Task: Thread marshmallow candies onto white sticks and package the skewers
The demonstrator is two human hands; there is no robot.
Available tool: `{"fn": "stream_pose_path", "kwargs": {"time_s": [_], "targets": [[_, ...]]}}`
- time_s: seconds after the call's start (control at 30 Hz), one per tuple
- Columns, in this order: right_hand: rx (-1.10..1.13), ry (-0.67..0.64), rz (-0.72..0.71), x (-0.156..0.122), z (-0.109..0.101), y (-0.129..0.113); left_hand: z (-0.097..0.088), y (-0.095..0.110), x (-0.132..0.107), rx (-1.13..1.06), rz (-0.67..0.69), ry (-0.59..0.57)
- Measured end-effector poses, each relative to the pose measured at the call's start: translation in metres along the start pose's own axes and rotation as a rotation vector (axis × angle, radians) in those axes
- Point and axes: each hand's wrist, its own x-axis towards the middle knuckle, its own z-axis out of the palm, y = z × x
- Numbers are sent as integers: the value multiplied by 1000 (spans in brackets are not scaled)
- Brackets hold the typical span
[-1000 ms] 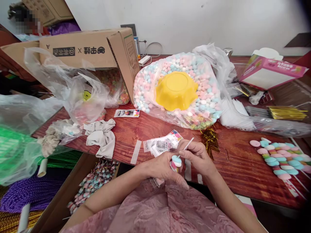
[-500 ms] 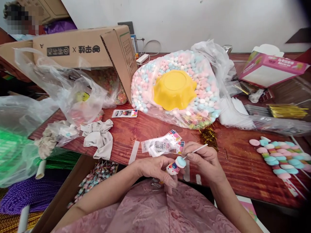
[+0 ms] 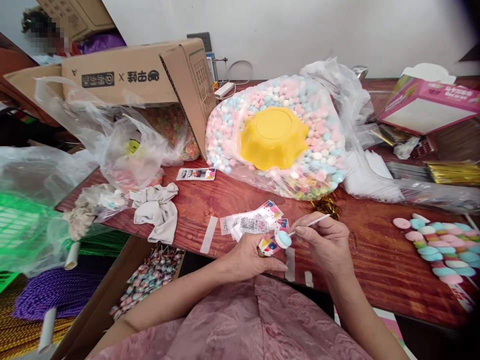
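My right hand (image 3: 327,241) pinches a thin white stick (image 3: 313,222) with a pale blue candy disc (image 3: 284,239) on its lower end. My left hand (image 3: 247,259) holds a small colourful printed wrapper (image 3: 267,246) right against that candy. Both hands hover at the near edge of the red-brown wooden table (image 3: 375,260). Just beyond them lie clear printed wrapper packets (image 3: 249,223). A big clear bag of pink, blue and white candies (image 3: 318,145) sits behind, with an upturned yellow bowl (image 3: 273,136) on it.
Finished candy sticks (image 3: 438,245) lie at the right, gold twist ties (image 3: 326,206) by the bag. A tipped cardboard box (image 3: 150,80), plastic bags (image 3: 123,150), a grey cloth (image 3: 157,210) and a pink box (image 3: 427,102) crowd the table. A box of wrapped candies (image 3: 150,277) stands below left.
Both hands have lifted and shifted slightly right and away from me, and the wrapper in my left hand now shows beside the blue candy. The stick tilts more towards the right.
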Motion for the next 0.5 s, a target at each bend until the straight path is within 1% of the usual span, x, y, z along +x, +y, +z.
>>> {"fn": "stream_pose_path", "kwargs": {"time_s": [0.07, 0.1, 0.13, 0.2, 0.3, 0.37, 0.5], "targets": [[-19, 27, -3, -3, 1, -2, -1, 1, 0, 142, 34, 81], [-32, 44, -5, -4, 2, -3, -2, 2, 0, 203, 50, 97], [-46, 56, -6, -6, 2, -4, -3, 3, 0, 249, 64, 93], [-51, 49, -6, -7, 3, -5, -3, 7, 0, 294, 82, 40], [-19, -34, -6, -6, 2, -4, -3, 11, 0, 275, 88, -73], [10, -90, -16, -4, 1, -3, -2, 11, 0, 222, 79, -132], [40, -223, -21, 2, 1, -4, 0, 7, -1, 42, 18, -155]]}}
